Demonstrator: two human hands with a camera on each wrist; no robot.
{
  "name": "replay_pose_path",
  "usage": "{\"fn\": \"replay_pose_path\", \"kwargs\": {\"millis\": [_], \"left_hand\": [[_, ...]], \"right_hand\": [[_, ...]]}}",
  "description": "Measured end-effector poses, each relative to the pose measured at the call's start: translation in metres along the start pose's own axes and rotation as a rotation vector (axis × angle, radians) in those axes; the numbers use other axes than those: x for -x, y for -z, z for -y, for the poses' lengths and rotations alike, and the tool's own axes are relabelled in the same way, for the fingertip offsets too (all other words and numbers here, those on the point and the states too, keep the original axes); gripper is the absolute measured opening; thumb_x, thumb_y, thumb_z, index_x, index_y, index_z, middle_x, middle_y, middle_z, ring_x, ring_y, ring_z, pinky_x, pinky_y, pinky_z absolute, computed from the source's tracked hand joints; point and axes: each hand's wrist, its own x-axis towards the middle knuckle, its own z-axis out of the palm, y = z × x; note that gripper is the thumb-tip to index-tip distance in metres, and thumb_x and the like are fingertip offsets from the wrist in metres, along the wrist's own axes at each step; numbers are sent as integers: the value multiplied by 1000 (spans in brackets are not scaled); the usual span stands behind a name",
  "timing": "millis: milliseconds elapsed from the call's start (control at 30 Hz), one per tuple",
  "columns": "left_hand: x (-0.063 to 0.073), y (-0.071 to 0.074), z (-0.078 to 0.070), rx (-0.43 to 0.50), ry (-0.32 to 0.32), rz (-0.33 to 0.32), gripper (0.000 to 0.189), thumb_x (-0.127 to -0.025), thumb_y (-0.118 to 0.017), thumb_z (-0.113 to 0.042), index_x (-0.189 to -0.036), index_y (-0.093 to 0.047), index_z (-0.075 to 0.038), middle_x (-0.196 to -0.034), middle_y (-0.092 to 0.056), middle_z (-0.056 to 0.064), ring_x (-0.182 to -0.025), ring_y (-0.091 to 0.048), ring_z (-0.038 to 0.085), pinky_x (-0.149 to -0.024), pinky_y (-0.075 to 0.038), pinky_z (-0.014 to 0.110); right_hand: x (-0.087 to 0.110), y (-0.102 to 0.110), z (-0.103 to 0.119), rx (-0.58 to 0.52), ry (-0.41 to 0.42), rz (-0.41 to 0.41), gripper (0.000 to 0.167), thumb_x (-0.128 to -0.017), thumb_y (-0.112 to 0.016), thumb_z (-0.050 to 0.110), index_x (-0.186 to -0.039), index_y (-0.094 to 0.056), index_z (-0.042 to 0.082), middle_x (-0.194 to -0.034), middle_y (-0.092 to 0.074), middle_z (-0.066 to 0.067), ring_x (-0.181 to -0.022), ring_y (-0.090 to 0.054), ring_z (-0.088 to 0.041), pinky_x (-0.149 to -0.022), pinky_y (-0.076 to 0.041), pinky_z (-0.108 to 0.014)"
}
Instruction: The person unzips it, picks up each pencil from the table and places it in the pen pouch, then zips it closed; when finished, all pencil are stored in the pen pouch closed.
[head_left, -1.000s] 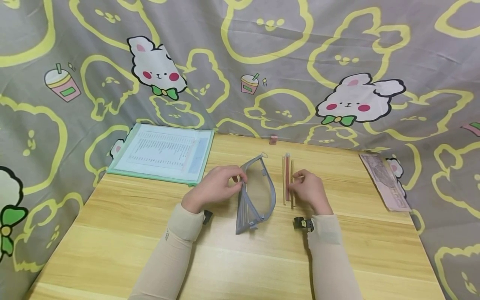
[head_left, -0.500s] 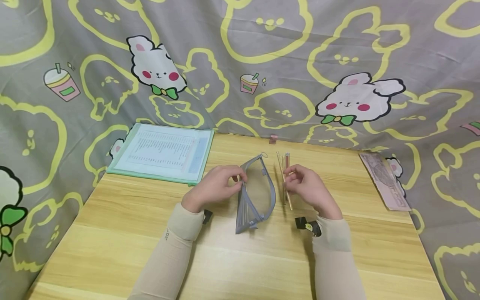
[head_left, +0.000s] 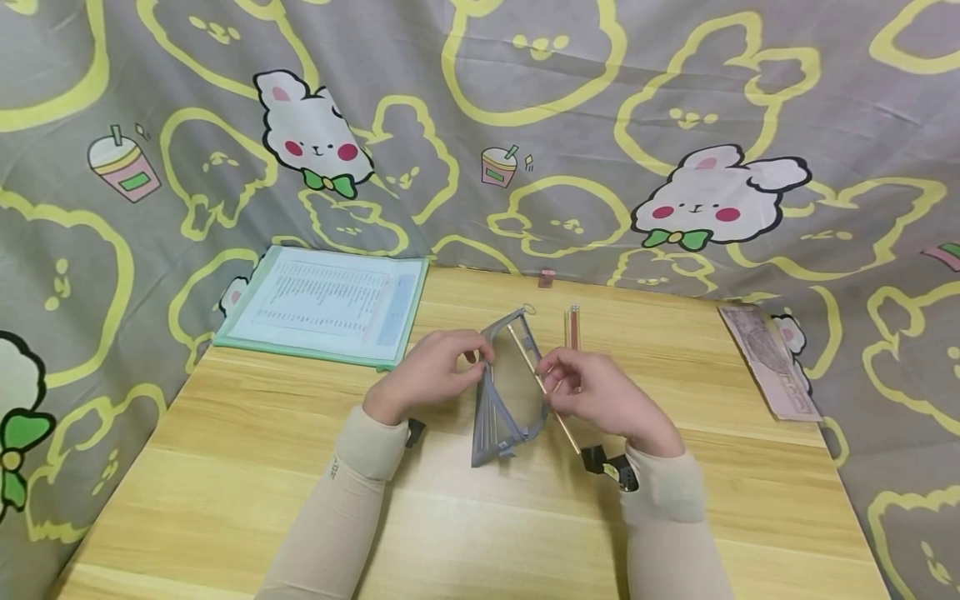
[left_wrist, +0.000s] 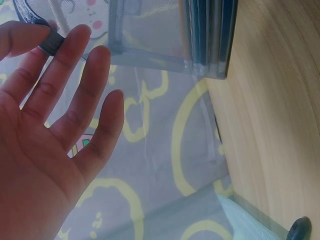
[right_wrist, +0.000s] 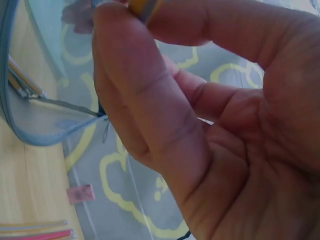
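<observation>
In the head view my left hand (head_left: 438,375) pinches the edge of a grey see-through zip pouch (head_left: 486,433), which stands with its mouth spread wide. Several pencils (left_wrist: 200,35) show through its side in the left wrist view, at one end of the pouch. The other left fingers are spread. My right hand (head_left: 603,396) pinches a yellowish pencil (head_left: 567,432) between thumb and fingers. It slants across the pouch's mouth, upper end over the opening and lower end toward my wrist. More pencils (head_left: 573,327), one of them red, lie on the table behind my right hand.
A green-edged folder (head_left: 322,360) with a printed sheet lies at the back left. Against the patterned cloth at the back sits a small pink block (head_left: 547,279). A pinkish printed paper slip (head_left: 768,362) lies near the table's right edge.
My right hand has picked a pencil up from the group on the table and moved left with it to the pouch's mouth. The left hand and pouch have stayed in place.
</observation>
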Motion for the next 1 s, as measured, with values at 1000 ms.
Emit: {"fn": "replay_pose_path", "kwargs": {"millis": [1000], "left_hand": [[0,-1,1,3,-4,14,14,-97,-67,-10,-108,-76,-13,-104,-75,-6,-98,-70,20,-90,-61,43]], "right_hand": [[-25,-42,9,-32,-134,-156,16,-98,-69,7,-111,-70,0,-99,-76,-10,-83,-74,-17,-75,-66,-41]]}}
